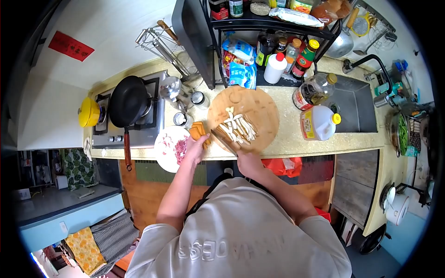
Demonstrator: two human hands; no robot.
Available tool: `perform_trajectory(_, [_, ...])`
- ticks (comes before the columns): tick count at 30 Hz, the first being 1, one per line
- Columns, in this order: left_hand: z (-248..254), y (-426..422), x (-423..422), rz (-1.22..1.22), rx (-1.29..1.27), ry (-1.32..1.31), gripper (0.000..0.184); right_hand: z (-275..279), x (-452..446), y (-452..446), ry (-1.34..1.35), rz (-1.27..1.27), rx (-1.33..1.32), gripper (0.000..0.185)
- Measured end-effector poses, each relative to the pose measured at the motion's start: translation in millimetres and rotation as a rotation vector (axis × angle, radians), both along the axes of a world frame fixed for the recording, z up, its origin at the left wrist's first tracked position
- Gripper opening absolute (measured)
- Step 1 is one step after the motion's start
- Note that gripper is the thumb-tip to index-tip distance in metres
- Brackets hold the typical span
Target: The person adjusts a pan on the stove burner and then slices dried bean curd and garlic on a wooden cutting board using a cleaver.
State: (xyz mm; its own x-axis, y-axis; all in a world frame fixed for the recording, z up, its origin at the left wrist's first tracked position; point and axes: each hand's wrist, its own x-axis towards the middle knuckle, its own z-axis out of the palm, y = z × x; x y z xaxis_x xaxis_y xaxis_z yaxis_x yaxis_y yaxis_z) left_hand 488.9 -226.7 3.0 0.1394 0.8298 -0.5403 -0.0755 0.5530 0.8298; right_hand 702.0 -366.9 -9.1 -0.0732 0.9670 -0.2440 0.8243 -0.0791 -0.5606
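My left hand (196,148) is closed on several orange-brown pieces that look like dried tofu (198,130), at the left edge of the round wooden cutting board (266,109). My right hand (249,162) grips a kitchen knife (224,141), its blade pointing left across the board's near edge. Sliced white and brown strips (238,128), perhaps tofu or mushroom, lie in the middle of the board. Small pale pieces, perhaps garlic (230,110), sit just behind them. Left of my left hand, a white plate (163,149) holds pink sliced meat (181,147).
At left, a black frying pan (130,99) and a yellow pot (85,112) sit on the gas stove (104,139). Glass jars (200,100) stand behind the plate. Right of the board are a white jug (319,123), an oil bottle (311,92) and the sink (357,109). A condiment rack (278,23) stands behind.
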Motion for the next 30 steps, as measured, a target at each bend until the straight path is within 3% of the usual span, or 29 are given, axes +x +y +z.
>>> perform_trajectory(2, [-15, 12, 5, -0.044, -0.002, 0.007, 0.036, -3, 3, -2, -0.027, 0.012, -0.064, 0.025])
perform_trajectory(11, [-42, 15, 55, -0.049, -0.001, 0.014, 0.037, 33, 56, 10, -0.135, 0.032, -0.100, 0.018])
perform_trajectory(18, [-36, 1, 95, 0.028, -0.009, -0.076, 0.029, 41, 126, 40, -0.281, 0.214, -0.011, 0.016])
perform_trajectory(24, [-37, 15, 115, -0.020, -0.017, -0.032, 0.032, 46, 173, 78, -0.381, 0.340, 0.005, 0.017])
perform_trajectory(30, [-13, -1, 100, 0.049, 0.022, -0.035, 0.033, 50, 166, 66, -0.350, 0.280, -0.010, 0.016])
